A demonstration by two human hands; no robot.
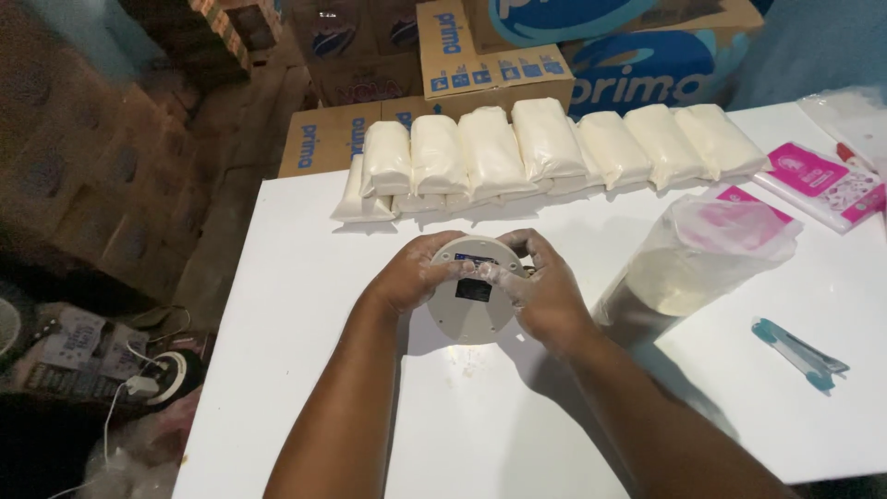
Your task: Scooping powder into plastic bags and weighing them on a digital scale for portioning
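Observation:
A round off-white scale (473,300) with a small dark panel on the side facing me is held over the white table (305,277), gripped from both sides. My left hand (414,273) clasps its left rim and my right hand (545,286) clasps its right rim, fingers curled over the top edge. Both hands are dusted with white powder. Just to the right stands a clear plastic bag (693,263) partly filled with pale powder, its top open and crumpled.
A row of several sealed bags of white powder (545,143) lies along the table's far edge. Pink-printed packets (818,180) rest at the far right, a teal tool (799,353) at the right. Cardboard boxes (499,60) are stacked behind; clutter lies on the floor at left.

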